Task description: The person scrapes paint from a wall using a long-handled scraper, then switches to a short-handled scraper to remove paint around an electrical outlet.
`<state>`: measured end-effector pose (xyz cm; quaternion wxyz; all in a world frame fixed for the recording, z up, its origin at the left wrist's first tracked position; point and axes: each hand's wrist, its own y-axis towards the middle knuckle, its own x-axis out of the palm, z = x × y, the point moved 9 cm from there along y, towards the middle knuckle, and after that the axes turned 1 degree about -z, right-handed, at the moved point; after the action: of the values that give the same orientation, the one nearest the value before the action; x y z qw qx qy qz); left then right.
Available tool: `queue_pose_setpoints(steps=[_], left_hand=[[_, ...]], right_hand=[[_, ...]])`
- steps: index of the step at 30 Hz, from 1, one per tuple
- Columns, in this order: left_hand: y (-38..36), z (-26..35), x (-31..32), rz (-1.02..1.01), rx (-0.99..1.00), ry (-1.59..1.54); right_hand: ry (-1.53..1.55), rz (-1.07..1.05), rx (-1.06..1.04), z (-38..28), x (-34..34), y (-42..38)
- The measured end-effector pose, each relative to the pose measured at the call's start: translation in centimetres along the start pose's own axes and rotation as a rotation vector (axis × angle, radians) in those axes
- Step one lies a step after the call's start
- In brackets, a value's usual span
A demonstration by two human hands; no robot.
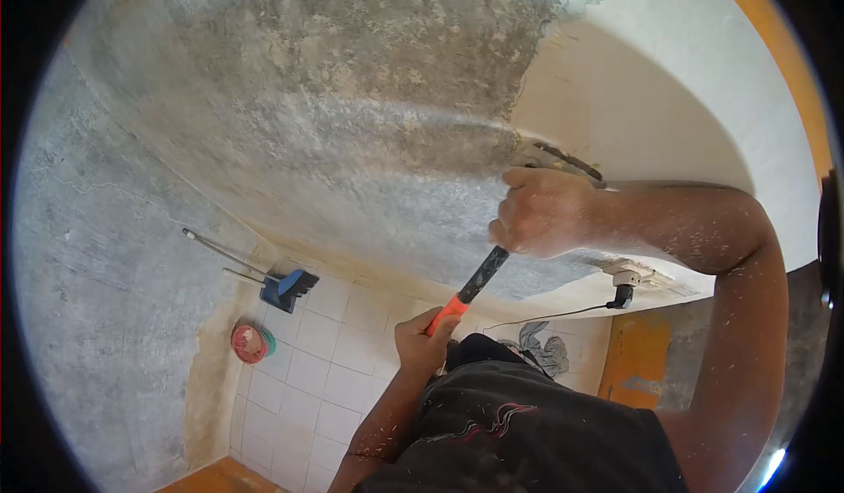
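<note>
Both hands are closed on a long-handled wall scraper (pixel 484 275) with a black and orange shaft. My right hand (pixel 549 212) wraps round its upper part, close to the wall. My left hand (pixel 425 339) grips the orange lower section near my body. Just past my right hand, the scraper's dark blade edge (pixel 570 161) is at the wall, partly hidden by the fist. There the grey, bared wall (pixel 396 71) borders on the white coating (pixel 651 80) at a ragged edge. Pale specks cover my right forearm and upper arm.
A power socket with a black plug (pixel 621 296) sits low on the wall, its cable trailing left. On the tiled floor (pixel 321 379) are a blue dustpan and broom (pixel 287 290), a red and green basket (pixel 252 343) and a grey cloth (pixel 545 350). An orange panel (pixel 635 352) stands right.
</note>
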<state>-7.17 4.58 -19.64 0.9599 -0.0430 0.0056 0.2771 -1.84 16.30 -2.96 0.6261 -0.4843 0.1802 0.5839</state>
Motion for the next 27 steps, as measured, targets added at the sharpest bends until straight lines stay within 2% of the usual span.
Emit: queue_pose_setpoints(steps=[2,4,6,9,11,12,14,16,18,20,24,26,27], left_hand=[[-0.5,-0.7,-0.3,-0.032,-0.004,0.056],[-1.7,-3.7,-1.0,-0.044,-0.145,-0.012],[-1.7,-3.7,-0.6,-0.004,-0.127,-0.001],[-0.9,-0.7,0.3,-0.003,-0.013,-0.094],[-1.4,0.4,0.7,-0.031,-0.089,-0.146],[-2.0,-0.1,0.6,-0.038,-0.091,-0.141],[-3.4,-2.9,1.0,-0.031,-0.219,-0.24],[-3.6,-3.9,1.6,-0.072,-0.232,-0.246],[-3.1,-3.4,1.9,-0.088,-0.228,-0.268],[-2.9,-1.6,1.5,-0.07,-0.184,-0.191],[-3.8,-1.8,0.8,-0.051,-0.144,-0.165],[-4.0,-3.8,1.4,-0.083,-0.279,-0.188],[-3.9,-3.7,1.5,-0.085,-0.271,-0.185]], right_hand=[[0.003,0.147,-0.02,-0.8,0.3,0.7],[0.02,0.185,-0.018,-1.0,1.1,1.6],[0.054,0.234,-0.023,-1.6,0.7,1.2],[0.058,0.042,-0.024,-0.3,-0.4,-0.3],[0.059,0.048,-0.037,-0.5,-0.4,0.1],[0.07,0.05,-0.036,-0.8,-0.3,0.2],[0.035,0.061,-0.084,-1.6,0.9,1.3],[0.016,0.081,-0.124,-2.4,0.3,1.5],[0.084,-0.114,-0.131,-1.6,1.1,1.1],[0.077,-0.144,-0.129,-1.4,0.5,0.7],[0.091,-0.226,-0.143,-2.0,1.2,1.4],[0.072,-0.212,-0.147,-2.3,1.9,1.9],[0.06,-0.196,-0.152,-2.4,1.4,2.1]])
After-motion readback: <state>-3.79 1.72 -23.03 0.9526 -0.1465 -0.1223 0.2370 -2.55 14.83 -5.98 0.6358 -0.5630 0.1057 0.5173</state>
